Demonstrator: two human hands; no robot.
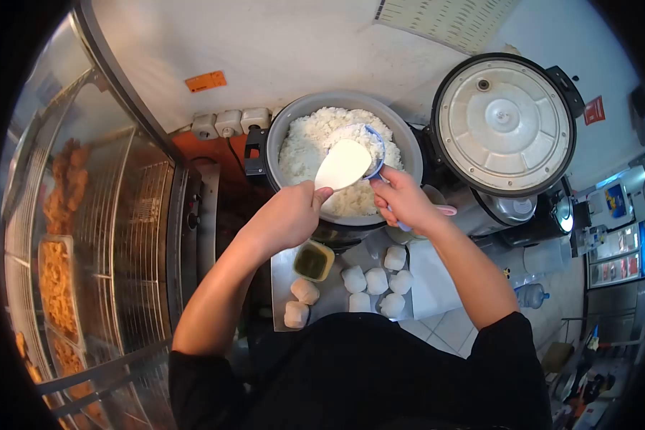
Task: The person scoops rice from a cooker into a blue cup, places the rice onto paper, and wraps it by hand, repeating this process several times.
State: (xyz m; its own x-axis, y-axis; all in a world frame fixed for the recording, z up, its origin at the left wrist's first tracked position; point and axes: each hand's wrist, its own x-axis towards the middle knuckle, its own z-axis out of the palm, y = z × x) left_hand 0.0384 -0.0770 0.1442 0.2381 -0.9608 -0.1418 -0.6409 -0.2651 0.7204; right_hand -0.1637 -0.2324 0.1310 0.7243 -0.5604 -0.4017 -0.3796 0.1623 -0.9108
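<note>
My left hand (288,213) is closed around the handle of a white rice paddle (342,163), its broad blade tilted over the rice. Fingers of my right hand (407,201) grip a small blue-rimmed cup (381,147) by its side. White rice fills the cup, and the paddle's blade overlaps it in view. Both are above the cooked rice (304,140) in a large grey cooker pot (411,147). A pink handle end (446,210) shows beside my right hand; what it belongs to is hidden.
Several white wrapped bundles (376,281) and a square container of dark liquid (312,261) are on the metal counter (337,308). The cooker's raised lid (505,118) stands to the right. A glass display case (118,236) with fried food lines the left side. Wall sockets (228,123) are behind.
</note>
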